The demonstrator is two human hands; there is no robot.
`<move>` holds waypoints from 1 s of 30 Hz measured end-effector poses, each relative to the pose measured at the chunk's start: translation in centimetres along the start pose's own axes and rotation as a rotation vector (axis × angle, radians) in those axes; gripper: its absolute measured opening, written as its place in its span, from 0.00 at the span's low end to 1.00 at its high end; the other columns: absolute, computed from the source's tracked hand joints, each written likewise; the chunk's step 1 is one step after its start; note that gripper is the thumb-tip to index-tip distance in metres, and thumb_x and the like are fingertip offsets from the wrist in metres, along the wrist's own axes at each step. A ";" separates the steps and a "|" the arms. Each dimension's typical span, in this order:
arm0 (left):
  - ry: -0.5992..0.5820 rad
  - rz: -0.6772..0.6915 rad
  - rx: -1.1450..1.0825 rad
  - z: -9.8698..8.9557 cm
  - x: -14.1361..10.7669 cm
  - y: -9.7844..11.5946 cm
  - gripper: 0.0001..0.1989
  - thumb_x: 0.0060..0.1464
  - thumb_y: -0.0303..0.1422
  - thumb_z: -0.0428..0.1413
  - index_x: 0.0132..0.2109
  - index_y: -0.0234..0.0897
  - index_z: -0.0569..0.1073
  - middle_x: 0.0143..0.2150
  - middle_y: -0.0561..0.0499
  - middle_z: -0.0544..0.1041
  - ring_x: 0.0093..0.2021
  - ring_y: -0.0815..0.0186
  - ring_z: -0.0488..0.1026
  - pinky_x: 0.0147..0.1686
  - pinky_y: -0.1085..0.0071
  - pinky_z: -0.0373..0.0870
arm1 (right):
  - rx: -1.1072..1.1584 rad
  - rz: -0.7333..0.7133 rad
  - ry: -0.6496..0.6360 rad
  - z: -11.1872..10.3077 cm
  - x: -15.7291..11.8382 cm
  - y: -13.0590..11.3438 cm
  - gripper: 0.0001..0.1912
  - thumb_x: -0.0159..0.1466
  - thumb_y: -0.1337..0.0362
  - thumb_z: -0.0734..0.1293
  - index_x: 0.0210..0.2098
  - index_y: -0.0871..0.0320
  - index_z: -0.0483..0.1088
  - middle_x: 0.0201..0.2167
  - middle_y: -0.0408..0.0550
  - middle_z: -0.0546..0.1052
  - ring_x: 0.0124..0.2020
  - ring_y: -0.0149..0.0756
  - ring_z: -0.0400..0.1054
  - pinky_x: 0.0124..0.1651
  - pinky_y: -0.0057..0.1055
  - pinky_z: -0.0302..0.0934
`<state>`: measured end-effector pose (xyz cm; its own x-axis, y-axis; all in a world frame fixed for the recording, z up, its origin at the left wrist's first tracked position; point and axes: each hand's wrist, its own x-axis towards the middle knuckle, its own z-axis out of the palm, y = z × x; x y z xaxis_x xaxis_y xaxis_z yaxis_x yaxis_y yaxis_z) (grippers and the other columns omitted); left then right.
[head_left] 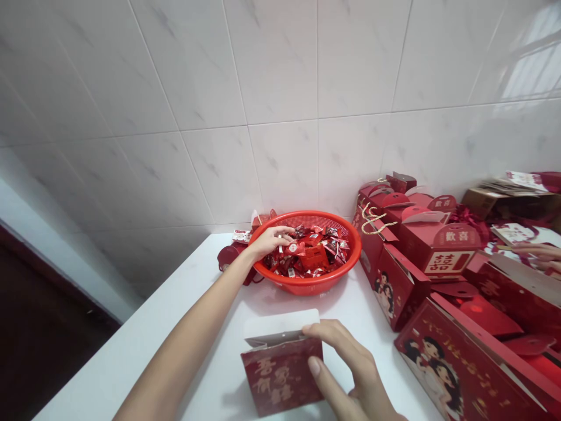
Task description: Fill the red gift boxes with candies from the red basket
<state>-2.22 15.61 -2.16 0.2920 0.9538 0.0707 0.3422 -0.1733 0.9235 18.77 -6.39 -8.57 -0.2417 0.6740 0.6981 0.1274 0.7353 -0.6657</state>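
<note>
A round red plastic basket [298, 287] holds many wrapped candies [313, 257], mostly red. My left hand [272, 241] reaches over its left rim, with the fingers apart and slightly bent at the candies. Nothing shows clearly held there. Nearer to me, my right hand [350, 371] is shut on a small dark red paper box [283, 374]. Its thumb presses the front panel and a finger lies on the top edge. Gold characters mark the box front, and its white-lined flap stands up; the inside is hidden.
Large red gift bags [456, 356] and a handled red box [447, 257] crowd the white table's right side. Small red items [232, 254] sit left of the basket. Another person's hand [541, 254] shows at far right. A tiled wall [280, 158] stands behind.
</note>
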 end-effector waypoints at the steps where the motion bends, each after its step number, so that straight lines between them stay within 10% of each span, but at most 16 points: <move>1: 0.013 0.000 -0.009 0.0 0.0 0.0 0.19 0.44 0.24 0.59 0.47 0.34 0.76 0.33 0.51 0.78 0.36 0.65 0.75 0.43 0.67 0.70 | -0.001 -0.002 0.003 0.0 0.0 0.0 0.24 0.66 0.73 0.64 0.58 0.47 0.66 0.45 0.48 0.77 0.45 0.40 0.73 0.47 0.33 0.69; 9: 0.077 -0.025 0.010 -0.1 -0.1 -0.2 0.11 0.48 0.34 0.63 0.39 0.35 0.78 0.34 0.50 0.79 0.36 0.64 0.74 0.41 0.69 0.69 | -0.013 -0.007 -0.023 0.1 0.0 0.1 0.22 0.67 0.74 0.63 0.58 0.50 0.65 0.46 0.48 0.76 0.46 0.37 0.72 0.49 0.31 0.68; 16: -0.067 -0.154 0.134 0.4 -0.1 0.0 0.28 0.54 0.56 0.55 0.41 0.32 0.79 0.33 0.43 0.81 0.35 0.60 0.77 0.35 0.69 0.69 | -0.009 -0.025 -0.030 0.1 -0.1 0.1 0.24 0.67 0.74 0.62 0.59 0.49 0.63 0.46 0.46 0.75 0.47 0.34 0.71 0.50 0.28 0.66; 24: -0.405 -0.196 0.405 1.2 -1.1 1.0 0.20 0.31 0.31 0.67 0.39 0.39 0.82 0.32 0.54 0.80 0.33 0.61 0.74 0.30 0.73 0.65 | -0.014 -0.037 -0.016 0.1 0.1 0.1 0.23 0.67 0.74 0.62 0.58 0.49 0.64 0.45 0.46 0.75 0.45 0.34 0.71 0.49 0.27 0.66; 30: -0.412 -0.202 0.513 1.4 -1.3 0.6 0.19 0.30 0.27 0.61 0.37 0.37 0.81 0.23 0.56 0.73 0.23 0.65 0.68 0.22 0.73 0.59 | -0.002 -0.024 -0.025 0.2 0.0 0.2 0.22 0.67 0.74 0.62 0.58 0.49 0.64 0.46 0.46 0.75 0.46 0.34 0.70 0.49 0.27 0.66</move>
<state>-1.13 13.92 -2.23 0.4591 0.8259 -0.3272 0.7755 -0.1928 0.6012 18.59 -6.32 -8.77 -0.2685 0.6538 0.7074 0.1232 0.7517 -0.6479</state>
